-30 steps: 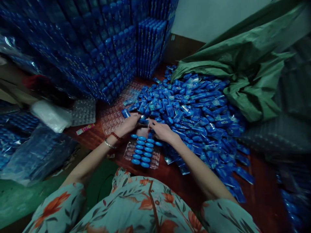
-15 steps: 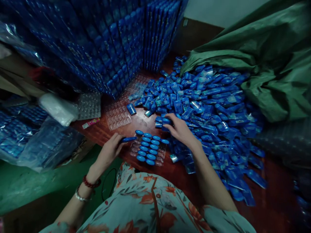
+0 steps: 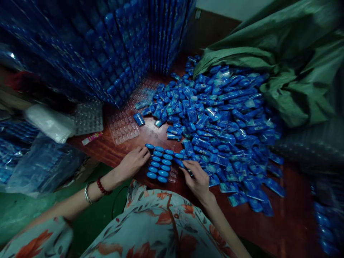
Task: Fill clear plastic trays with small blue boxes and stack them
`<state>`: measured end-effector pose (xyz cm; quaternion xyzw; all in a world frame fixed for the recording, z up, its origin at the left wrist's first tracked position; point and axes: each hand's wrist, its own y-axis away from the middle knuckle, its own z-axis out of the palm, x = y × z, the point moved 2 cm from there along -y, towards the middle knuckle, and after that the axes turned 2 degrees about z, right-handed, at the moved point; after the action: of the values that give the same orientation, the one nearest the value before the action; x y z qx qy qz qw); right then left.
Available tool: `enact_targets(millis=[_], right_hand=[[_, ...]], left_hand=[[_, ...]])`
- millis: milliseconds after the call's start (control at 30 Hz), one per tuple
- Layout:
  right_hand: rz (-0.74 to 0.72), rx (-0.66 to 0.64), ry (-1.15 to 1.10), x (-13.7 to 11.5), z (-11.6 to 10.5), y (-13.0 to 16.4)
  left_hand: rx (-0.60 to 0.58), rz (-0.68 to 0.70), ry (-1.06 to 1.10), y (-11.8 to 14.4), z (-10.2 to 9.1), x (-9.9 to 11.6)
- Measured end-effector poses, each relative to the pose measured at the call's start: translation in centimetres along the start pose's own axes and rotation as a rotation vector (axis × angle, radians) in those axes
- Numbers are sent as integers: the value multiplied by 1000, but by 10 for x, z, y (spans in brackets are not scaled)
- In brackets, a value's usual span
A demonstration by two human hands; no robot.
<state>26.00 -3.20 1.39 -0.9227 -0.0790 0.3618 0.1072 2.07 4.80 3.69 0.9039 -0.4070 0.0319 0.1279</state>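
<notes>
A clear blister tray (image 3: 172,176) lies in front of me, with glossy blue oval containers (image 3: 155,158) standing in several of its pockets. My left hand (image 3: 137,159) is at the tray's left edge, fingers together and pointing in beside the containers; whatever is under the fingertips is hidden. At the right edge, my right hand (image 3: 196,177) pinches a blue oval container (image 3: 179,163), tilted toward the tray. Just above it, another blue container (image 3: 178,156) sits at the tray's right side.
A large heap of blue wrapped containers (image 3: 220,125) covers the table's right side beneath a green sack (image 3: 242,53). Stacked filled trays (image 3: 120,46) rise at the back left. Clear trays (image 3: 123,127), a pink packet (image 3: 92,138) and a white plastic bag (image 3: 49,122) lie left.
My left hand has moved right to the tray's edge, and the blue container it held no longer shows. My right hand has come from the heap down to the tray's right side with a container.
</notes>
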Motion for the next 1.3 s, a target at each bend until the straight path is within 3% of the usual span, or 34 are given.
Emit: enact_targets(millis=[167,400,633,767,867,967,1067,1200,1300], right_hand=[[-107,-291,272,-4,7,-11],[-22,-514,438,-21,-4,-35],[75,-490,219,-6,-9,-41],[66,-449,360,-10,0,-29],[8,-380,461,-18,4,-20],[-1,-255,432,-18,-4,-26],[107,-188,413,-7,-11,-54],[215,-361,635,8,1,-104],[240,-466,735,12,16,-126]], left_hand=[[-84,102,-107,-8,-2,5],[-6,142,-60,-10,0,-2],[259,88,118,7,18,-14],[344,-34,87,8,19,-5],[428,-101,111,0,15,14],[397,-112,157,-14,18,41],[328,-176,179,-26,24,58],[309,-195,180,-31,24,60],[304,-184,181,-30,21,58]])
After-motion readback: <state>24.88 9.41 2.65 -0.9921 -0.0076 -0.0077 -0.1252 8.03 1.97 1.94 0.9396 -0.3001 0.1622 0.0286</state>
